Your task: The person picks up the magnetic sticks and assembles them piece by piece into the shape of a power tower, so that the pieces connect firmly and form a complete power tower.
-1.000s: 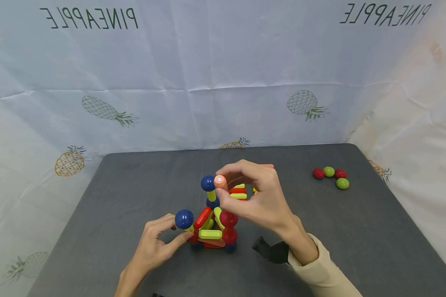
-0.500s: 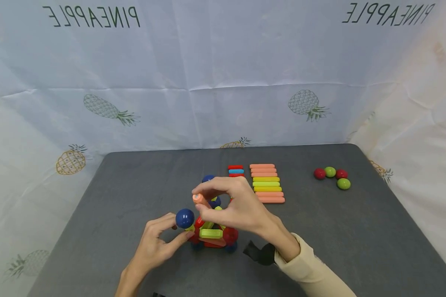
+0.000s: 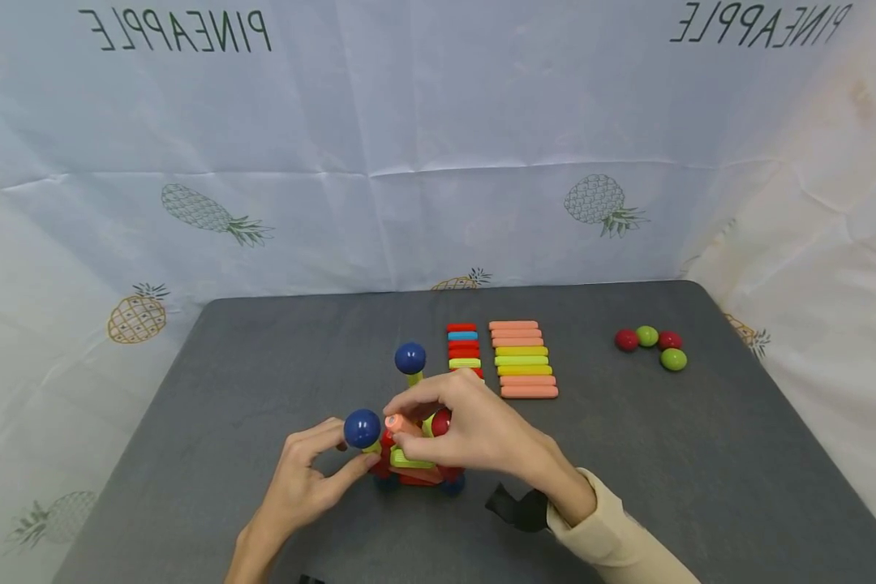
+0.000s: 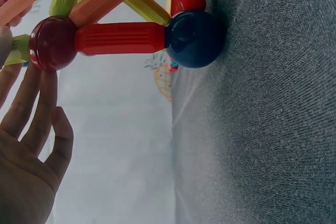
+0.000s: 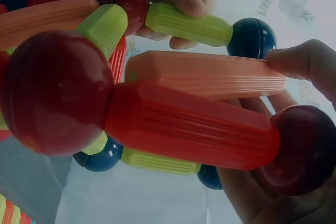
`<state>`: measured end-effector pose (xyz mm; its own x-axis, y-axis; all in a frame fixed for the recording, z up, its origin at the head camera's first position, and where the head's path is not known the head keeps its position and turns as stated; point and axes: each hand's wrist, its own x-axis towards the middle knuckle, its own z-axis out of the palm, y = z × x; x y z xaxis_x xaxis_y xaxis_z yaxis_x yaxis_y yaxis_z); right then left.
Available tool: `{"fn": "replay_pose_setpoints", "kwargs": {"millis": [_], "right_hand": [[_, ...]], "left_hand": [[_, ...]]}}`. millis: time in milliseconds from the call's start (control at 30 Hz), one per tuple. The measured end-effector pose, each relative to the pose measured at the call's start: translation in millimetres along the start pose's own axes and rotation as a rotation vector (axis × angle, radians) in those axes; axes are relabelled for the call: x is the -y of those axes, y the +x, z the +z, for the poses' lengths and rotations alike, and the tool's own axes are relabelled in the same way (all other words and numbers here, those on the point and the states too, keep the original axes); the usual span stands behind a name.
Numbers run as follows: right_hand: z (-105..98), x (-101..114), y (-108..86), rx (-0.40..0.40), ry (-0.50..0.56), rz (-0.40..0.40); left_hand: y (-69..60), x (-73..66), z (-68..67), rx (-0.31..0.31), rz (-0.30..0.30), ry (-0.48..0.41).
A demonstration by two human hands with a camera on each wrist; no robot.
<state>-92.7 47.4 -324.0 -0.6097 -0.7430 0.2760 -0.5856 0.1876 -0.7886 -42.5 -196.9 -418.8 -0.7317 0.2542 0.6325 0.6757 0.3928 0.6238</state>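
Observation:
A structure of coloured rods and balls stands on the table, its yellow-green rod [image 3: 412, 459] at the front. At its left side my left hand [image 3: 302, 478] pinches the short green rod [image 5: 184, 23] under a blue ball [image 3: 362, 428]. My right hand [image 3: 474, 422] pinches an orange rod [image 5: 205, 74] by one end, over the middle of the structure. In the right wrist view a red rod [image 5: 191, 124] between two dark red balls passes in front of the orange rod. Whether the orange rod touches the structure, I cannot tell.
Behind the structure lie two columns of loose rods, one with red and blue rods [image 3: 463, 336], the other orange and yellow [image 3: 521, 361]. Several red and green balls [image 3: 646, 337] sit at the back right of the grey table [image 3: 701, 487]. A printed cloth hangs behind.
My right hand has moved left and down with the orange rod, uncovering the loose rods behind. The left hand keeps its place at the structure.

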Motion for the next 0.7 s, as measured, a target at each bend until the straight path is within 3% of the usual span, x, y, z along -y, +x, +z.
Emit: {"fn": "replay_pose_setpoints", "kwargs": {"millis": [300, 700], "right_hand": [[1.6, 5.8, -0.8, 0.054, -0.101, 0.055], [14.0, 12.2, 3.2, -0.012, -0.305, 0.032]], "left_hand": [[0.3, -1.2, -0.2, 0.007, -0.005, -0.001], [0.2, -1.0, 0.3, 0.011, 0.002, -0.033]]}}
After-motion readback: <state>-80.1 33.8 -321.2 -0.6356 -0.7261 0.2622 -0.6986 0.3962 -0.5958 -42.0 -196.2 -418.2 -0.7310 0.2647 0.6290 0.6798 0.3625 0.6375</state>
